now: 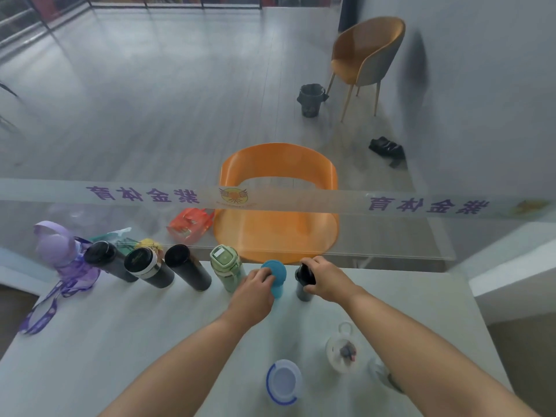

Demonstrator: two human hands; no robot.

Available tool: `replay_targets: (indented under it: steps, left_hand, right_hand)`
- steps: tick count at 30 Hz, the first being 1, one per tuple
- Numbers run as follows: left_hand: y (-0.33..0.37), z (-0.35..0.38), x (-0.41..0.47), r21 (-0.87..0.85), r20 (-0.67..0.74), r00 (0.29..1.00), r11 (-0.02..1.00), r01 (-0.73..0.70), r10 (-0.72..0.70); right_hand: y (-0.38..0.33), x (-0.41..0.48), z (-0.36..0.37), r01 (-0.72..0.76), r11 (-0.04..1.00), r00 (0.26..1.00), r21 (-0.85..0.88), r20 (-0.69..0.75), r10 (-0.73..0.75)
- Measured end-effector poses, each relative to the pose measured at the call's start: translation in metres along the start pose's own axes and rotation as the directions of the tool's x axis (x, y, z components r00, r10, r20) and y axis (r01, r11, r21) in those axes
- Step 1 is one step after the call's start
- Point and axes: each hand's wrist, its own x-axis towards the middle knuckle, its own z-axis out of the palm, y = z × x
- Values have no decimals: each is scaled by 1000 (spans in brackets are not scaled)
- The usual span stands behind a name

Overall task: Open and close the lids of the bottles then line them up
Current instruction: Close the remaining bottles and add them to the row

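Observation:
A row of bottles stands along the far edge of the white table: a purple bottle with a strap, three dark flasks, and a pale green bottle. My left hand grips a teal bottle at the row's right end. My right hand is closed around the top of a dark grey bottle just right of it. Nearer me stand a clear bottle with a blue-rimmed lid and a clear bottle with a white loop lid; a third clear one is partly hidden by my right forearm.
A glass panel with a frosted lettered strip rises right behind the bottle row. Beyond it are an orange chair, an orange bag, a second chair, a small bin and a dark item on the floor.

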Motion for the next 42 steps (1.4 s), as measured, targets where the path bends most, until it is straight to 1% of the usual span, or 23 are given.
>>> replay_targets:
  steps: [10,14,19,21,24,30,33,36,39,42]
  left_hand:
    - [4,-7,-4,14,44,999,1000,-11,10]
    - [8,-9,-14,27,65,997,998,-52,50]
    - [15,-6,-30,18,86,985,988,-151,149]
    - [17,-5,-37,27,96,979,983,-184,180]
    - [16,-6,-52,32,104,974,978,-205,200]
    - [8,-8,-82,-32,87,976,980,-198,200]
    - [4,-9,-94,-66,69,980,981,-181,185]
    - [4,-10,-103,-91,61,984,982,-163,169]
    - [8,-14,-106,-139,62,987,981,-137,146]
    - [15,-23,-97,-170,42,991,978,-120,128]
  right_hand:
    - [0,-9,1,-28,999,1000,-36,2,28]
    - [7,-34,2,-109,994,992,26,-53,111]
    - [14,-79,14,-203,979,979,-23,-28,202]
    - [8,-96,24,-192,980,981,-44,-25,191]
    - [-11,-118,44,-162,987,987,-14,2,163]
    - [-66,-147,86,-80,997,977,7,199,77]
    - [-87,-156,100,-67,996,961,-64,263,82]
    - [-94,-162,109,-55,987,966,-151,244,91]
    - [-95,-161,107,-81,988,971,-133,214,109]
    - [-90,-151,82,-128,988,974,-87,175,141]
